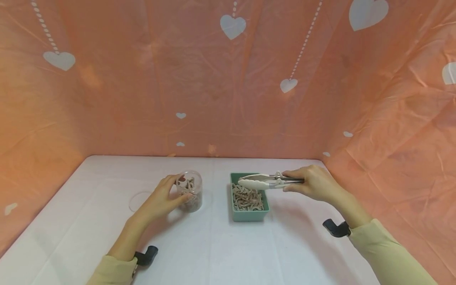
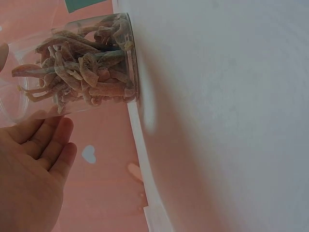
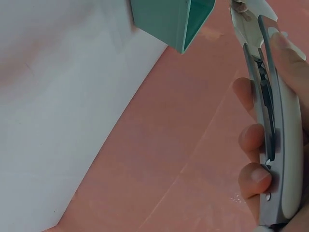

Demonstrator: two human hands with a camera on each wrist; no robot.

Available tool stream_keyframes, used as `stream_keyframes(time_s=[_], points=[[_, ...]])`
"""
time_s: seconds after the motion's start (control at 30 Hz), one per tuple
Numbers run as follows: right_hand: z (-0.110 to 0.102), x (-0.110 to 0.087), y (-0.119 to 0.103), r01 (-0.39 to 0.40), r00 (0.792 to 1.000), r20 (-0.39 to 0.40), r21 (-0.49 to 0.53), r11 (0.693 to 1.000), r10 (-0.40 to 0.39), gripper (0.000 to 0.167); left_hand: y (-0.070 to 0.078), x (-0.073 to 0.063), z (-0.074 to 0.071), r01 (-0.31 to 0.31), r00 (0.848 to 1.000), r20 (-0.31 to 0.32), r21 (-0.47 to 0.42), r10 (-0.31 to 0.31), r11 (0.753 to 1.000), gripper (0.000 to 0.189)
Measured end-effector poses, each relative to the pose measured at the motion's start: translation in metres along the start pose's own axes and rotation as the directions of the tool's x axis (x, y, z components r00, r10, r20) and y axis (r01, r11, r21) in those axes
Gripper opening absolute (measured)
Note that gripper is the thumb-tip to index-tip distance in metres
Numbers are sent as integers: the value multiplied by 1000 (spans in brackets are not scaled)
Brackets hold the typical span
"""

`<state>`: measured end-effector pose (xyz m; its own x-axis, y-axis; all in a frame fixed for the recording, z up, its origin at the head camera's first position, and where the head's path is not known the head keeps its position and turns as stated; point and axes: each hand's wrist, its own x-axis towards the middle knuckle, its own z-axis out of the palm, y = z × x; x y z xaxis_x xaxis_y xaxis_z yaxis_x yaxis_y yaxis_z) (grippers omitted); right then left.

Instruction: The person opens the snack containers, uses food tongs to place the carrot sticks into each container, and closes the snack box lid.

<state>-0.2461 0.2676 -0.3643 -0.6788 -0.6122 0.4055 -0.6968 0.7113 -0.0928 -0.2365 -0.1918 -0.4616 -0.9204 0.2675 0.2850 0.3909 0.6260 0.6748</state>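
My left hand [image 1: 162, 200] holds a clear round jar [image 1: 195, 204] by its upper part, thumb on the near side and fingers at the rim. The jar stands upright and open on the table, with wrinkled brown dried strips [image 2: 77, 67] inside. My right hand [image 1: 314, 183] grips a pair of tongs [image 1: 261, 183] with metal arms and white scalloped tips. Those tips are over the far part of a green rectangular tub [image 1: 250, 216], which holds more dried strips [image 1: 247, 198]. A brownish piece [image 3: 239, 7] shows between the tips in the right wrist view.
On the white-covered table [image 1: 221, 253], left of the jar, lies a thin clear round lid [image 1: 131, 202], partly behind my left forearm. An orange cloth [image 1: 199, 79] with white hearts hangs behind the table and along both sides.
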Motion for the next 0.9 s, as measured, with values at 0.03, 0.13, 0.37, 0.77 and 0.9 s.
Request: stream_keyframes(time_s=[0.03, 0.13, 0.37, 0.77, 0.9], points=[[0, 0, 0, 12, 1000, -7, 3, 1000, -12, 43, 0, 0, 0, -2, 1000, 0, 0, 2, 1000, 73], [-1, 2, 1, 62, 997, -40, -1, 998, -62, 43, 0, 0, 0, 1, 1000, -1, -2, -1, 1000, 74], [-8, 9, -4, 116, 988, -103, -8, 993, -116, 46, 2, -1, 1, -3, 1000, -1, -6, 3, 1000, 72], [-12, 37, -29, 45, 995, -95, 52, 998, -40, 48, 1, 0, 1, 0, 1000, -8, 0, 0, 1000, 73], [-8, 51, -36, 95, 990, -111, 96, 991, -84, 48, 0, 1, 2, -2, 1000, -9, 2, 2, 1000, 74]])
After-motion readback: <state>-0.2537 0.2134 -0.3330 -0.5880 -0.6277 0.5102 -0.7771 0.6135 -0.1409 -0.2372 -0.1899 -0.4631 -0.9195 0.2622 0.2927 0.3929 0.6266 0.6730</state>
